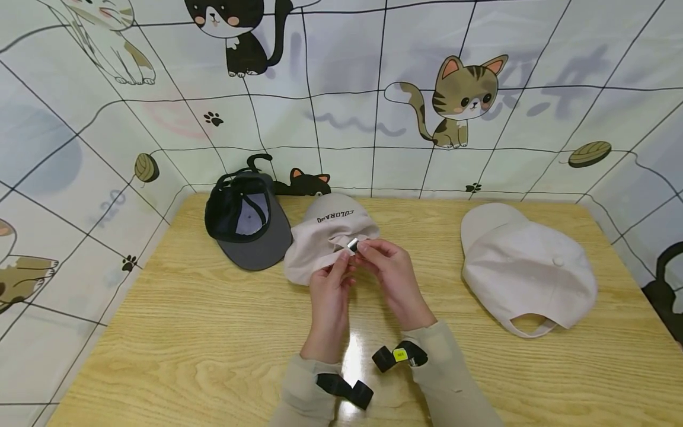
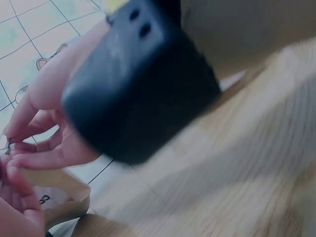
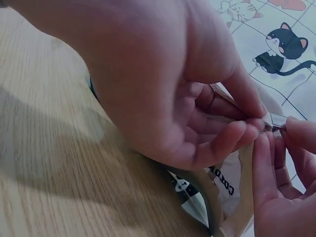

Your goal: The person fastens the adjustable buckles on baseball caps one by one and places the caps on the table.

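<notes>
A beige cap with dark COLORADO lettering lies mid-table, its lettering upside down to me. My right hand pinches a small silver buckle at the near side of this cap between thumb and fingers. Right beside it, the left hand pinches the cap's strap with thumb and fingertips. Up close in the right wrist view, the buckle sits between the fingertips of both hands. Fingers hide much of the strap, and a black wrist camera blocks the middle of the left wrist view.
A dark grey cap lies left of the held cap, its inside showing. To the right, another beige cap rests on the wooden table with its back strap towards me. A cat-patterned cloth hangs behind the table.
</notes>
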### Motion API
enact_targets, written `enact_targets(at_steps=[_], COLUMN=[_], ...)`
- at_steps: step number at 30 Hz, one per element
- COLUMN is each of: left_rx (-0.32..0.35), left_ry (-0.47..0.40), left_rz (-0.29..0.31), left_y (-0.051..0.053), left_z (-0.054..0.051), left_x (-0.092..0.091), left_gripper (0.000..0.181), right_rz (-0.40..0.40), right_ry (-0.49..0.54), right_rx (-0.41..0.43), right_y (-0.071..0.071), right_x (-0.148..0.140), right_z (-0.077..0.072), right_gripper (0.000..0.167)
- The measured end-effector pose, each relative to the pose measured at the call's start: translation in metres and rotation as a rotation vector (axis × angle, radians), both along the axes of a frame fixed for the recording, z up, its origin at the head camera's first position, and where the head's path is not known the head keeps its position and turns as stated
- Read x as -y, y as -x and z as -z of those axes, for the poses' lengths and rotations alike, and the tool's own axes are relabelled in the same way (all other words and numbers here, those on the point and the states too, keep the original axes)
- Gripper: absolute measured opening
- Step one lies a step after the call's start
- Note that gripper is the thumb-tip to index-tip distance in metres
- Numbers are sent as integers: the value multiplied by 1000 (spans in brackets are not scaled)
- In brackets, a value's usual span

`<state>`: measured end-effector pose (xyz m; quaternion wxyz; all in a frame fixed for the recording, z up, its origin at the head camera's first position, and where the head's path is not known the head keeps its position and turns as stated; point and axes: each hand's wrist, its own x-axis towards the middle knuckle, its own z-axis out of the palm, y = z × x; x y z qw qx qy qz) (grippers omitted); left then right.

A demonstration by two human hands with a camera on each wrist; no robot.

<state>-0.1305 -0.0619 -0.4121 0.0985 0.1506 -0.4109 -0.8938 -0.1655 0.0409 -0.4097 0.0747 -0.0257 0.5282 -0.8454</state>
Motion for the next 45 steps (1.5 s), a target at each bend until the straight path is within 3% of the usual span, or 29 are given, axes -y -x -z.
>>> enact_targets(at_steps=[3,7,11,13,17,19,23,24,26,32,38,42,45], left_rx=[-26,-53,-64,-65,-58,-52,-54,-56,-59,-35,-47,-49,-44], left_ry=[-50,-102,-105,-101,-102,-111,-102,-94,-64,83,259,273,280], left_rz=[-42,-73,-88,-98,-102,-93,-68,-61,-51,-14,19,34,32], left_y=[0,0,-1,-1,0,0,1,0,0,-1,0,0,0], left_z=[0,1,1,1,3,3,4,4,4,6,7,6,7], left_x=[-1,-3,-6,-7,-6,-5,-4,-4,-5,-2,5,5,5], left_gripper=[19,18,17,16,17,16,14,14,15,19,23,24,23], right_rz=[-25,-28,1,12,39,49,44,44,29,-42,-120,-130,-114], right_ry=[2,29,32,-7,-171,-232,-365,-393,-457,-511,-536,-534,-496], right_rx=[-51,-53,-29,-44,-83,-131,-106,-121,-81,-81,-48,-56,-61], right_y=[7,16,22,21,12,13,-1,-2,-9,-5,-7,-11,-11], right_x=[0,1,3,4,6,6,4,2,0,-8,-12,-12,-11], right_z=[20,42,56,55,36,38,2,-1,-24,-23,-37,-48,-47], right_gripper=[22,23,31,31,30,29,26,27,26,26,22,19,19])
